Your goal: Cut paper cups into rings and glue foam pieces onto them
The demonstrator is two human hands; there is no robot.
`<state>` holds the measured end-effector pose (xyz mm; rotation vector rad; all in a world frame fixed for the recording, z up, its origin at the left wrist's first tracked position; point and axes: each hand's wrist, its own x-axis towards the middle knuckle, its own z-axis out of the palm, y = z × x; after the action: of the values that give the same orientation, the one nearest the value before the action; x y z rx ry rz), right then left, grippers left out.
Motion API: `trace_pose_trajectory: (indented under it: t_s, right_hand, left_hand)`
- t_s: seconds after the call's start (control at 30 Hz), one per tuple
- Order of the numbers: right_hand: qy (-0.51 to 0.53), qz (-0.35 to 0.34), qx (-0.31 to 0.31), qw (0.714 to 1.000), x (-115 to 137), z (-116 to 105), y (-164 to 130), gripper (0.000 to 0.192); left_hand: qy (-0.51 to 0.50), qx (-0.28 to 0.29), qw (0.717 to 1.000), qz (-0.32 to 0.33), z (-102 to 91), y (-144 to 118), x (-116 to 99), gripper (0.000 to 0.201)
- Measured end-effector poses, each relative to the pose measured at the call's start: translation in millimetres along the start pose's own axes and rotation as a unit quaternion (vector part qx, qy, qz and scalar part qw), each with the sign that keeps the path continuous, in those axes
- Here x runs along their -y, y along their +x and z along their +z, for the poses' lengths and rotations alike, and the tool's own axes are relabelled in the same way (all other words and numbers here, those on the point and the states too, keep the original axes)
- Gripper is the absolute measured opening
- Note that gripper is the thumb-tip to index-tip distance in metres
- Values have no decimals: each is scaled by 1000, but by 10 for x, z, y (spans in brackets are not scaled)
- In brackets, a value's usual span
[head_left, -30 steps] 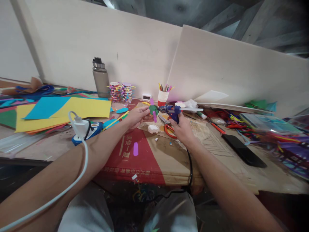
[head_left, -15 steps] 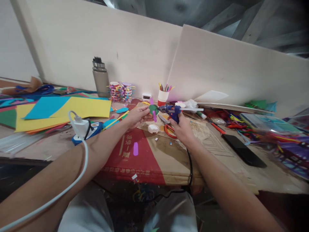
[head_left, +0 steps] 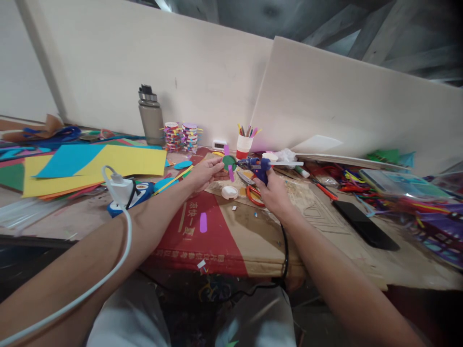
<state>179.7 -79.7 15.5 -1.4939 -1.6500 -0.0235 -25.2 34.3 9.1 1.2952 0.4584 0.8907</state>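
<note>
Between the fingertips of my left hand (head_left: pixel 208 172) is a green disc (head_left: pixel 229 163) with purple strips (head_left: pixel 230 172) sticking out above and below it. My right hand (head_left: pixel 272 192) is wrapped round the handle of a blue hot glue gun (head_left: pixel 261 167), which has a clear glue stick (head_left: pixel 287 164) poking out of its back. The gun's nozzle is at the disc's right edge; whether they touch I cannot tell. Below the disc lies a small white round piece (head_left: pixel 229 193). Scissors with orange handles (head_left: pixel 254 195) rest under the gun. A loose purple strip (head_left: pixel 203 222) lies nearer to me.
A white cable runs from a power strip (head_left: pixel 144 190) over my left forearm. Coloured sheets (head_left: pixel 141 161) lie on the left, with a bottle (head_left: pixel 150 118) behind. Two stacks of decorated discs (head_left: pixel 172 137) and a cup of sticks (head_left: pixel 244 143) stand at the back. A phone (head_left: pixel 363 224) lies right.
The green disc has shifted or tilted very slightly in my left hand. My right hand and the glue gun have hardly moved.
</note>
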Motion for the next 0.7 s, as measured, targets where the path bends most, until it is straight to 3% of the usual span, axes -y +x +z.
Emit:
trace_pose_trajectory:
  t_s: [0.43,0.6,0.7]
  right_hand:
    - [7,3,4,1000,27,-22,-3,29]
    - [44,53,-22,997,-11,-21,14,31]
    - [90,83,-33,992,-169,-41,37,28]
  left_hand:
    - [-11,3,1000,1,4,-7,-18,35]
    - [-7,-9,1000,-6,-7,0,-3,37]
    - [-11,-19,1000,-12,4,-6,4,35]
